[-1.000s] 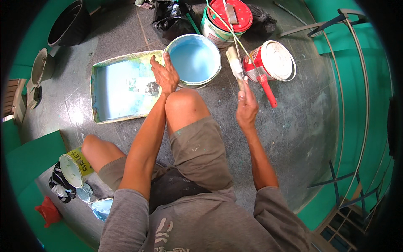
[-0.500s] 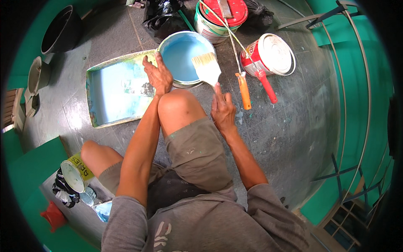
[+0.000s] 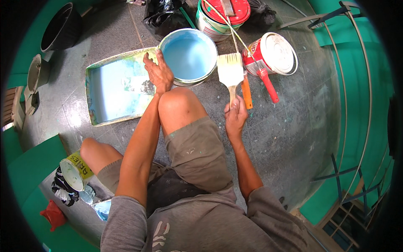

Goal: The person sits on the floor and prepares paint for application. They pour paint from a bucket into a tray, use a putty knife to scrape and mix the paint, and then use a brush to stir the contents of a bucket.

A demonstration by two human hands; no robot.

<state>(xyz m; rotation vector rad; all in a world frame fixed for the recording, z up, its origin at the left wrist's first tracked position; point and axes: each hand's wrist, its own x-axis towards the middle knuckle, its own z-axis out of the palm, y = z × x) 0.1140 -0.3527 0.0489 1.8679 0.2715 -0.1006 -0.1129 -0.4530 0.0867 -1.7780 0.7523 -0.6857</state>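
I sit on a grey floor with my knee raised. My left hand (image 3: 158, 74) rests on the rim of a bucket of light blue paint (image 3: 189, 55), between it and a paint tray (image 3: 119, 86) smeared with the same blue. My right hand (image 3: 236, 115) grips the wooden handle of a flat paintbrush (image 3: 230, 71), bristles up, held just right of the bucket. An orange-handled tool (image 3: 247, 92) and a red-handled tool (image 3: 268, 86) lie on the floor beside the brush.
A white bucket lying on its side (image 3: 275, 52) and a red-lidded pail (image 3: 222, 14) stand beyond. A black bag (image 3: 161, 17), a black pot (image 3: 63, 27), a small can (image 3: 75, 172) and rags lie around. A metal railing (image 3: 357, 84) and green wall run along the right.
My right hand lifted the paintbrush from beside the white bucket and brought it toward the blue bucket, bristles up. My left hand stayed on the rim.
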